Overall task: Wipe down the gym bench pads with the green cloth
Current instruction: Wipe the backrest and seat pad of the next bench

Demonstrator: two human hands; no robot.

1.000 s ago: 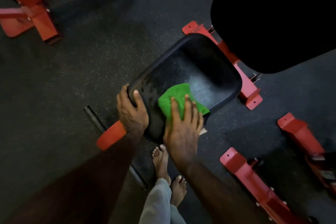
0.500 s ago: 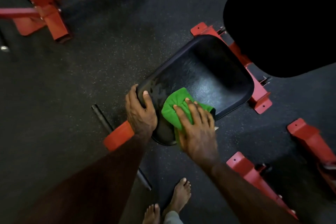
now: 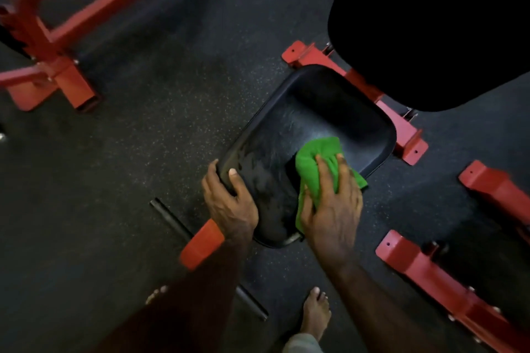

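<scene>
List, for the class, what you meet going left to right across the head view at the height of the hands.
Black bar on the floor → left hand gripping the seat pad edge → green cloth → right hand pressing it → red frame foot.

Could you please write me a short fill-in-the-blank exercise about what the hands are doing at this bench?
1. The right hand presses a ____ cloth onto the seat pad.
2. The left hand grips the pad's ____ edge.
3. The bench frame under the pad is painted ____.
4. One bare ____ shows on the floor below the right arm.

Missing words: green; left; red; foot
</scene>
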